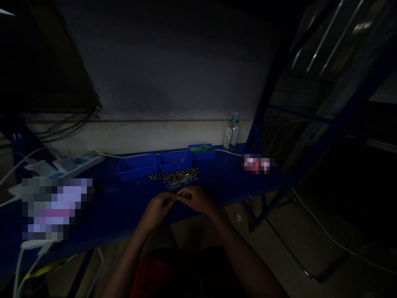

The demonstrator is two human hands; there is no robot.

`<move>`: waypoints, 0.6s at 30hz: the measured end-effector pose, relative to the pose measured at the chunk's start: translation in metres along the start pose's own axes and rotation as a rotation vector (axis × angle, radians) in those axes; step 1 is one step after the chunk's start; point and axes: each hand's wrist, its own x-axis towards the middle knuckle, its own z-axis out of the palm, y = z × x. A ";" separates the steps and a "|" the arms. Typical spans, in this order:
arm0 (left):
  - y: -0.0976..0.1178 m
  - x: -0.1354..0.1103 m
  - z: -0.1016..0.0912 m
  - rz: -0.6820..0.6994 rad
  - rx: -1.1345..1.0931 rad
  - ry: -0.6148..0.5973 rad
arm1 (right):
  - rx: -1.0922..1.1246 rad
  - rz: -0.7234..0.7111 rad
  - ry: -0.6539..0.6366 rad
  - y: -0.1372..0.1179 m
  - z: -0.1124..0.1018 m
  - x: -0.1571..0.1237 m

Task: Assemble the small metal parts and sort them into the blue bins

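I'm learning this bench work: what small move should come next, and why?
Perhaps turn the left hand and right hand slightly upward for a check: they meet just short of the silvery pins, and it's too dark to tell whether anything sits between them.

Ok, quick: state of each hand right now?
Left hand: curled inward; too dark to tell whether it is closed on anything.
Right hand: curled toward the left; likewise, a grip can't be told.
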 end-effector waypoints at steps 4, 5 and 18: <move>0.002 0.000 -0.001 -0.007 -0.014 -0.004 | -0.012 -0.004 0.009 0.001 0.000 0.000; 0.003 0.000 -0.002 -0.008 -0.011 -0.007 | -0.015 -0.010 0.013 0.000 0.000 0.000; 0.005 0.000 -0.002 -0.042 -0.026 -0.006 | -0.019 0.021 -0.012 -0.004 -0.001 0.000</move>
